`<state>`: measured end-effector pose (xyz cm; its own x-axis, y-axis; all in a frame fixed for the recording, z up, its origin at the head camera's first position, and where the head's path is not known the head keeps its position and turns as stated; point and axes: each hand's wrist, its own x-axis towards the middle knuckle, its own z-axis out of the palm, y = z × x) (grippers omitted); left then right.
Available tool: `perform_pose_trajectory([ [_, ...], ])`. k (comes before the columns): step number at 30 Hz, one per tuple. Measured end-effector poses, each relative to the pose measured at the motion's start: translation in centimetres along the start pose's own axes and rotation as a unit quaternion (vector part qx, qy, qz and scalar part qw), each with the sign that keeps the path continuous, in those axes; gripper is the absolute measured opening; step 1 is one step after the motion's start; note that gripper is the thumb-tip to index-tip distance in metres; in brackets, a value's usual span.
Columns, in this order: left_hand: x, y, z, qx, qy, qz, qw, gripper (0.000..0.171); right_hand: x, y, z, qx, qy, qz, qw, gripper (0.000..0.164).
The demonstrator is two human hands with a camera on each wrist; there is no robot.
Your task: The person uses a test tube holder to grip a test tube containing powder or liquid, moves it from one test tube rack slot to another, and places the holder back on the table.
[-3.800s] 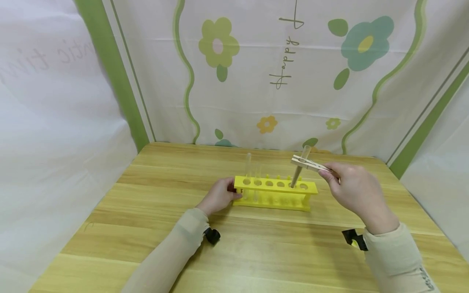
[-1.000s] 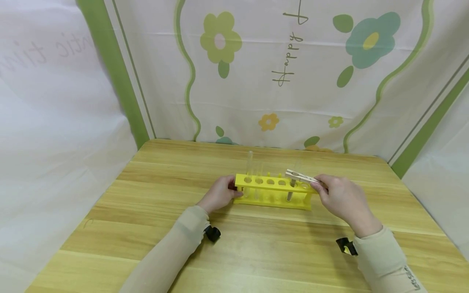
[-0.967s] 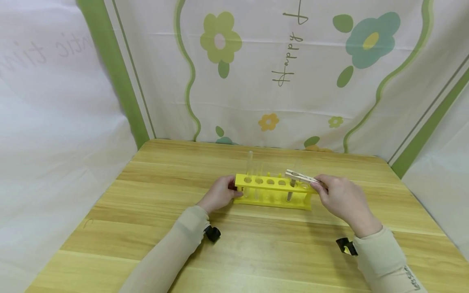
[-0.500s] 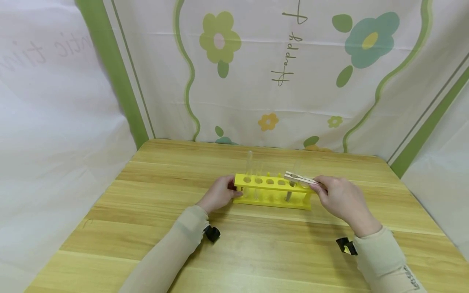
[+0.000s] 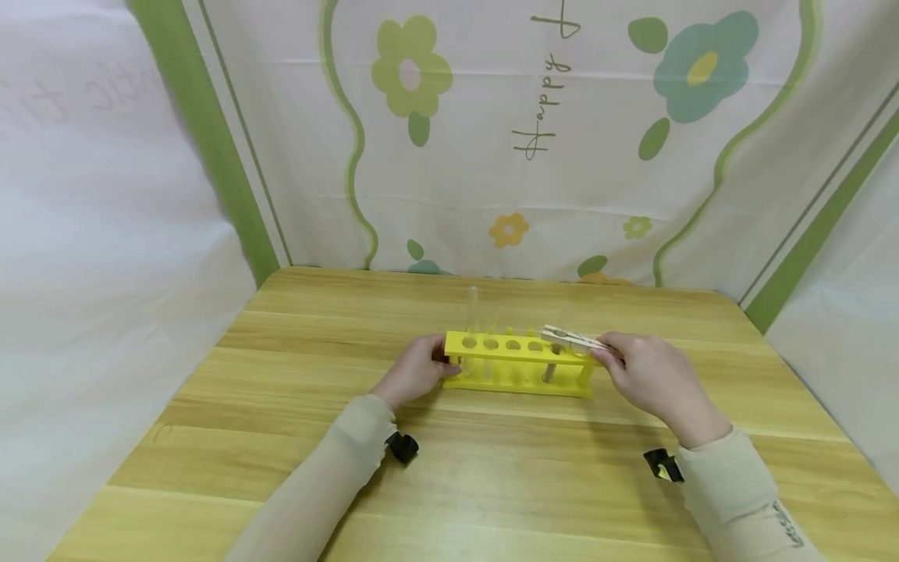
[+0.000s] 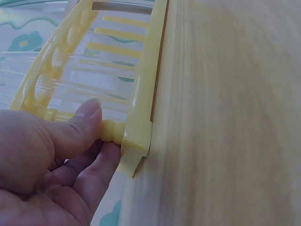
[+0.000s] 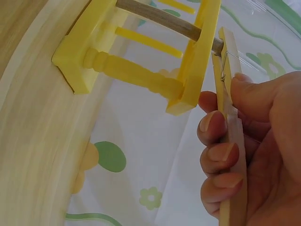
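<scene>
A yellow test tube rack [image 5: 520, 385] stands on the wooden table. My left hand [image 5: 414, 373] grips its left end, thumb and fingers around the turned end post [image 6: 112, 132] in the left wrist view. My right hand [image 5: 653, 382] holds a wooden test tube clamp [image 5: 574, 340] by its handle, fingers curled around it. The clamp sits close over the rack's top plate, around a test tube [image 5: 549, 373] with dark brownish contents. That tube passes down through a hole near the right end, its lower end at the base; it shows brown in the right wrist view [image 7: 160, 19].
Two clear test tubes, one tall [image 5: 473, 307] and another beside it [image 5: 489, 367], stand in the left-end holes. Yellow pegs line the rack's back. Behind the table [image 5: 520, 476] hangs a flower-printed curtain [image 5: 456, 179]. Black wrist cameras [image 5: 403, 448] sit under both sleeves.
Over the earlier frames, my right hand lowers the clamp and the brown-filled tube from above the rack down into its hole. Lately it barely shifts. My left hand keeps its grip on the rack.
</scene>
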<state>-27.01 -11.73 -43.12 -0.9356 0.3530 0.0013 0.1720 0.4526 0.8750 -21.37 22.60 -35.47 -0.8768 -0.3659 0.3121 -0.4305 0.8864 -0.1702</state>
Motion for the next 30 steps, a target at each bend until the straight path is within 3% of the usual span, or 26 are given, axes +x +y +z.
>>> perform_pose_trajectory([
  [18, 0.05, 0.02, -0.13, 0.012, 0.007, -0.004, 0.9999, 0.022, 0.07, 0.01, 0.56, -0.024, 0.05, -0.021, 0.998, 0.012],
  [30, 0.05, -0.2, -0.03, 0.02, 0.007, -0.001, 0.9998, 0.021, -0.09, 0.01, 0.59, -0.039, 0.056, 0.001, 0.998, 0.014],
])
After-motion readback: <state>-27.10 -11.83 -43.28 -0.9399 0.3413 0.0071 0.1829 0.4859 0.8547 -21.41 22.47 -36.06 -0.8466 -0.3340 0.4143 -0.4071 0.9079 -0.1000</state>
